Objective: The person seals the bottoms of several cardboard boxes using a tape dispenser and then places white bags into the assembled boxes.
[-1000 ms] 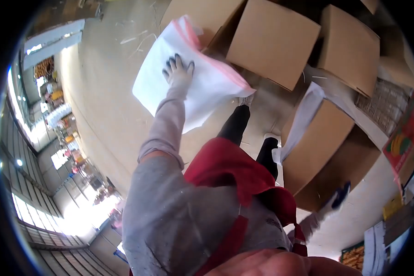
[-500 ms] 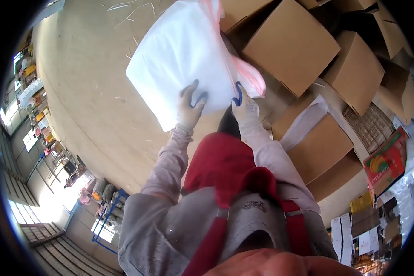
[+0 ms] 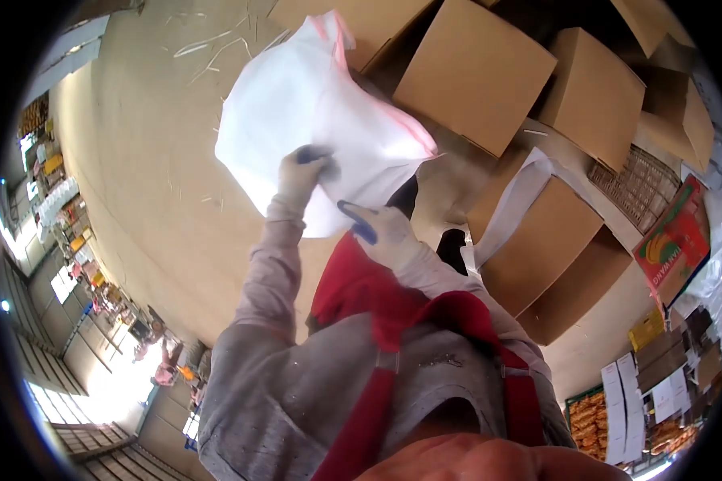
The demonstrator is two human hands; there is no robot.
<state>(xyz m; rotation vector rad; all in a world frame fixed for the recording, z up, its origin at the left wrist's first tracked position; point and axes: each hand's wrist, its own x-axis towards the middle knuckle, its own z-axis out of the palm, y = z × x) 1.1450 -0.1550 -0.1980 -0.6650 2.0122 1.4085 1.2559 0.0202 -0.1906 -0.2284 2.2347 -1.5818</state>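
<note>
A large white plastic bag with a pink-striped edge hangs spread out in front of me, over the floor. My left hand, in a pale glove with dark fingertips, is closed on the bag's near part, its fingers curled into the sheet. Just right of it and lower, my right hand wears the same kind of glove. Its index finger and thumb stand apart, pointing left at the bag's lower edge. The striped edge runs along the bag's right side, bunched at the top.
Several brown cardboard boxes lie at the upper right. Nearer on the right, an open box has a white strip draped over it. A woven crate and a red printed box stand farther right. Thin strips litter the floor.
My right hand has left the bag's striped right side and moved left and down, toward my left hand. The left hand has shifted left and curled. The bag has sagged and creased.
</note>
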